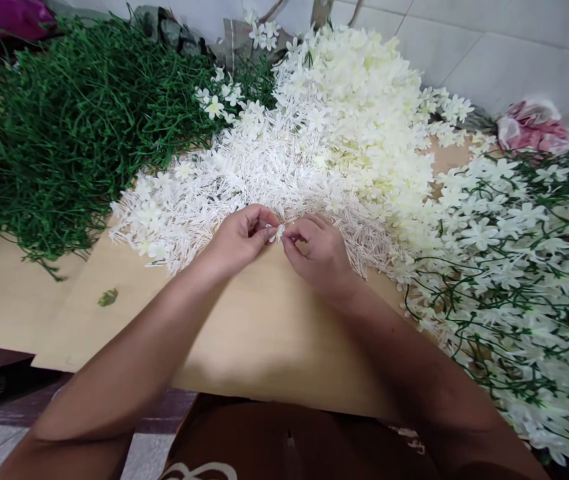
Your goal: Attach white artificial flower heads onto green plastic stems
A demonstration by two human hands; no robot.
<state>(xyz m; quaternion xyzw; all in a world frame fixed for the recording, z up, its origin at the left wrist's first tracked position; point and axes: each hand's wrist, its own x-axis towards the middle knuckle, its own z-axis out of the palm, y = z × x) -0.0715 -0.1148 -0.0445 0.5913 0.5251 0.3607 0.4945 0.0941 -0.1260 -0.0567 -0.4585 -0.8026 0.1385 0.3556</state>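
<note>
Over the front edge of the white pile, my left hand (pixel 247 235) and my right hand (pixel 318 252) meet with fingertips almost touching. Between them is a small white artificial flower piece (pixel 279 233), pinched by the left thumb and index finger. The right thumb and index finger are also closed at its other side; how much of it they grip is partly hidden. Just behind the hands lies a heap of thin white stamen-like pieces (pixel 264 167). Beyond it rises a mound of cream-white artificial petals (pixel 364 100).
Green plastic stems (pixel 79 120) form a big heap at the left. Finished-looking white flowers on green stems (pixel 509 267) cover the right side. A small green scrap (pixel 108 297) lies on the tan board (pixel 264 333). A pink-and-white bag (pixel 537 127) sits by the tiled wall (pixel 524 67).
</note>
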